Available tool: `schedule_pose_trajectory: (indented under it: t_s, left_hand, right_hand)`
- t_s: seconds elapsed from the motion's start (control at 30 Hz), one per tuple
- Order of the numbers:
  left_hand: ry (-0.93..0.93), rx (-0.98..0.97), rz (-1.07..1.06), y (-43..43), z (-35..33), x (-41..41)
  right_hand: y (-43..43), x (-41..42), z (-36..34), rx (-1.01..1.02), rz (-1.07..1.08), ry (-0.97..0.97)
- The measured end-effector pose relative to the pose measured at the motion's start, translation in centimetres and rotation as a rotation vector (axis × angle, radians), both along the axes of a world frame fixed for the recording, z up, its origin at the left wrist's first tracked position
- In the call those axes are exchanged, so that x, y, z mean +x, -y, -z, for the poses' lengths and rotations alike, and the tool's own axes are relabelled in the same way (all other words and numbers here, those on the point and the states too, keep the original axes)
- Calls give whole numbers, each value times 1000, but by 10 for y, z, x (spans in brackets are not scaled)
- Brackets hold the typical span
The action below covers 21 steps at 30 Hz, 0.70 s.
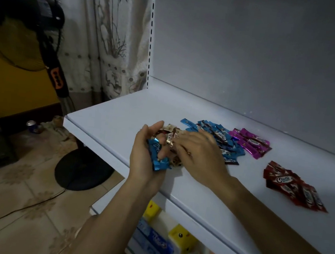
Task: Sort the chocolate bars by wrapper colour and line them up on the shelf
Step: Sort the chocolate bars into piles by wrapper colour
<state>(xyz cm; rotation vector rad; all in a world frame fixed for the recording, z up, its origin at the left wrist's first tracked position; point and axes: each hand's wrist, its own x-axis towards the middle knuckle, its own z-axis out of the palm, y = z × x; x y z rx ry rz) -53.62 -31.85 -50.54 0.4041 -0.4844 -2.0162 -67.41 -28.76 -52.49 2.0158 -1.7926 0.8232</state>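
Head view — high, close, facing down onto white shelf (122, 109)

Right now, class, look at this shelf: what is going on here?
A person is sorting by wrapper colour at a white shelf. The left hand holds a blue bar against its palm. The right hand reaches palm down over a small heap of pale bars between the hands; whether it grips one is unclear. Three groups lie apart on the shelf: a blue pile, a magenta pile beside it, and a red pile nearer the front edge. None is lined up yet.
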Motion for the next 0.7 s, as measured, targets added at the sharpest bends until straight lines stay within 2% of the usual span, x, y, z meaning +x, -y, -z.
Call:
schedule_pose_trajectory:
  t_s: [0.07, 0.13, 0.27, 0.3, 0.4, 0.53, 0.6, 0.7]
  left_hand:
    - [-60, 38, 49, -2, -4, -4]
    - [-116, 102, 79, -4, -7, -11]
    - [-86, 158, 150, -17, -8, -33]
    - [-62, 161, 178, -21, -8, -39]
    - [-7, 174, 246, -34, -12, -58]
    - [-37, 157, 333, -51, -21, -81]
    - [41, 74, 379, -56, -18, -90]
    - [269, -247, 372, -58, -6, -102]
  right_hand:
    - [-16, 3, -5, -72, -45, 163]
    - [-33, 6, -8, -157, -94, 229]
    - [-61, 3, -5, -225, -117, 29]
    - [-65, -1, -3, -197, -105, 52]
    - [-78, -15, -3, -125, -47, 320]
    - [-87, -33, -4, -153, 54, 383]
    - [-88, -41, -4, -173, 97, 466]
    - [-86, -50, -9, -204, 163, 729]
